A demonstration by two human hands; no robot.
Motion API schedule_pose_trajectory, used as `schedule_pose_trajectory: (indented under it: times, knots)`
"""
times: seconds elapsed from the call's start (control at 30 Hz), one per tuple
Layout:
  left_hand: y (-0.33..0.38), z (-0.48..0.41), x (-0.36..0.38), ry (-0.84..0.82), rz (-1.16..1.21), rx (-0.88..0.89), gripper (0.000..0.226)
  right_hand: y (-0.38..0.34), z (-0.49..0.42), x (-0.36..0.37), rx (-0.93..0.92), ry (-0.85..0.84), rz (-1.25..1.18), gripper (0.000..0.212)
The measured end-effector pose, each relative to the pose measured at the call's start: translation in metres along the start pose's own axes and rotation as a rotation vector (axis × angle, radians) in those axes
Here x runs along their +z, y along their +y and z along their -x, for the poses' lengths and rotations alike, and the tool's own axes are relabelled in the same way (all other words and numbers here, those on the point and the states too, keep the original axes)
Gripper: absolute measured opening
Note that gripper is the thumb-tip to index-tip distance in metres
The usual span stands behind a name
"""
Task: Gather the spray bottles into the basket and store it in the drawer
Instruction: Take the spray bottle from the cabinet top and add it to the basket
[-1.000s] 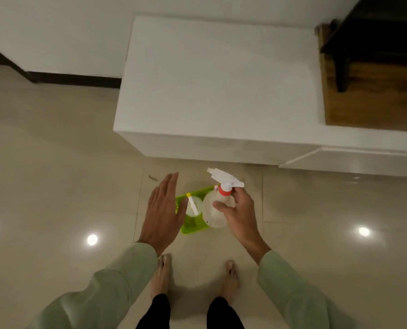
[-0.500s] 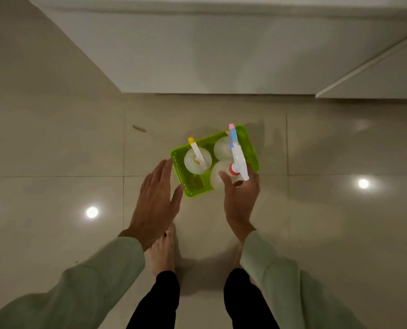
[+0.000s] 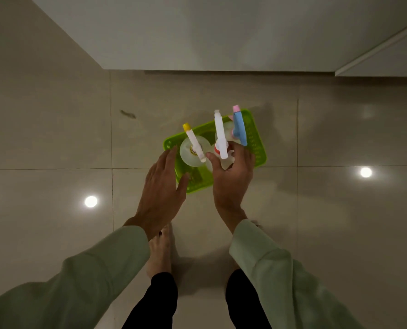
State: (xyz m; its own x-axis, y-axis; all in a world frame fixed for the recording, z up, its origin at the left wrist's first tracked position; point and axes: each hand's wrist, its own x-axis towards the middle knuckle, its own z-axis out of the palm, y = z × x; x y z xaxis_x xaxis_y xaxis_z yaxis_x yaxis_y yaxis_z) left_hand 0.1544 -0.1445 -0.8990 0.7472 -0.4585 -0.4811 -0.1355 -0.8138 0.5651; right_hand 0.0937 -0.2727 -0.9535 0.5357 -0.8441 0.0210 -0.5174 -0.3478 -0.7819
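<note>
A bright green plastic basket sits on the tiled floor in front of my feet. Three clear spray bottles stand in it. The one with a yellow nozzle is at the left, and the one with a blue and pink head is at the far right. My right hand is wrapped around the bottle with the white head and red collar in the basket's middle. My left hand hovers flat with spread fingers over the basket's near left corner, holding nothing.
A white cabinet stands just beyond the basket, with a drawer front slightly out at the upper right. My bare feet are on the glossy floor below the hands. A small dark mark lies on a tile to the left.
The right hand has lowered the red-collared bottle into the basket between the other two. The left hand has moved closer to the basket's left corner. My view has tilted down.
</note>
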Motion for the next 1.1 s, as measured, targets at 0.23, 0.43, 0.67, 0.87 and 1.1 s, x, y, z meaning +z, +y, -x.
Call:
schedule_pose_trajectory:
  times: [0.23, 0.43, 0.67, 0.87, 1.1]
  knots:
    - [0.014, -0.015, -0.002, 0.067, 0.092, 0.016, 0.061, 0.002, 0.003, 0.001, 0.039, -0.071, 0.002, 0.041]
    - [0.011, -0.015, 0.001, 0.082, 0.092, 0.023, 0.058, 0.023, 0.017, -0.003, 0.110, -0.200, 0.127, 0.039]
    - [0.011, -0.026, 0.000, 0.101, 0.092, 0.009, 0.060, 0.026, 0.006, -0.004, 0.089, -0.292, 0.169, 0.030]
    - [0.014, -0.022, 0.006, 0.142, 0.123, -0.063, 0.061, 0.032, 0.003, -0.023, 0.131, -0.468, 0.148, 0.060]
    - [0.042, -0.039, -0.001, 0.244, 0.114, -0.258, 0.048, 0.015, -0.042, -0.062, 0.097, -0.311, 0.032, 0.058]
